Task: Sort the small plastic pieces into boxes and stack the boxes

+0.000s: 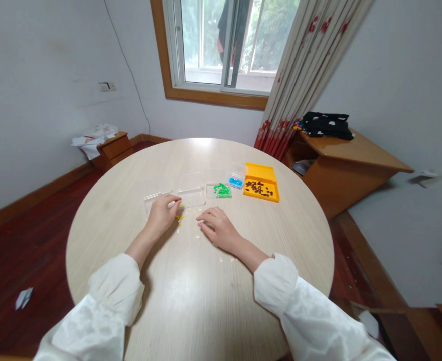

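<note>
My left hand (162, 210) is over the near edge of the clear plastic boxes, its thumb and fingertips pinched together; whatever they hold is too small to name. Just below its fingertips lie small yellow pieces (179, 217) on the table. One clear box (199, 197) beside that hand has a few tiny yellow bits in it. My right hand (218, 228) rests low over the table, palm down, fingers apart and slightly curled. Small pale pieces (197, 236) are scattered by its fingertips, and more pale bits (226, 260) lie under its wrist.
Beyond my hands on the round table (190, 311) stand a clear box with green pieces (222, 190), a small box of blue pieces (236, 183) and an open yellow case (262, 173) with dark brown pieces. A wooden desk (341, 150) stands right, a small cabinet (115, 148) left.
</note>
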Demonstrator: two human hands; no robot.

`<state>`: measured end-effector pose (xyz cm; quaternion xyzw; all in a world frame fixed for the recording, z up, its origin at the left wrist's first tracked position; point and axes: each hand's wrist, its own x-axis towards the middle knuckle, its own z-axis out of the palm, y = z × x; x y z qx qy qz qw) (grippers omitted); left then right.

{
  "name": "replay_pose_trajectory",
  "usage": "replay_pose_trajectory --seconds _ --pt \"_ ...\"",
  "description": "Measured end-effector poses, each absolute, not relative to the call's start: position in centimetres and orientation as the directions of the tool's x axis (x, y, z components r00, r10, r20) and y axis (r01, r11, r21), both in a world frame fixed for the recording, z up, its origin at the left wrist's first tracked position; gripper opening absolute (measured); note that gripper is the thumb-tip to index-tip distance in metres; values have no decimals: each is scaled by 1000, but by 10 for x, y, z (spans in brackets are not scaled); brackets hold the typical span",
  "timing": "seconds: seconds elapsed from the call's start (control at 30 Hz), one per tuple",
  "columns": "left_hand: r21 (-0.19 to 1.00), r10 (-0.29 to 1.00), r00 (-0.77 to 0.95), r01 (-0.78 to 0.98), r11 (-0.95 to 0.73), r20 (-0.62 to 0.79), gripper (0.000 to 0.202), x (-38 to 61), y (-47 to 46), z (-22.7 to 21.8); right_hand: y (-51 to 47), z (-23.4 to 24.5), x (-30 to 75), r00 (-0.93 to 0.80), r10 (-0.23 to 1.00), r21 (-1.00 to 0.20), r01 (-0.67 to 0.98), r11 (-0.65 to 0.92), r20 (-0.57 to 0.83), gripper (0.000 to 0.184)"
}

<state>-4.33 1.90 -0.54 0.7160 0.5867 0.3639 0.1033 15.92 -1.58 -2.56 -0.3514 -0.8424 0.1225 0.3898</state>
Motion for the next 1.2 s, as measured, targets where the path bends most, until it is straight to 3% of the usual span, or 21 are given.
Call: replay_pose_trajectory --seconds 0.27,0.53,0.63,0.87,1.2 --pt "489 965 240 833 -260 104 20 -45 10 7 -16 -26 160 -461 693 -484 498 719 555 12" --pt "450 948 301 836 -314 102 18 -42 11 -2 -16 -26 159 -464 696 -491 495 717 549 12" --pt "519 941 288 785 -338 178 17 -40 10 -1 -15 -25 159 -453 697 -495 494 715 556 15" --pt "836 938 336 486 -254 89 20 -21 1 1 -12 -27 161 -389 716 -490 536 688 580 24" --pt "960 939 345 269 -80 -19 31 -9 -4 4 -15 -21 159 -348 727 -481 571 665 592 9"
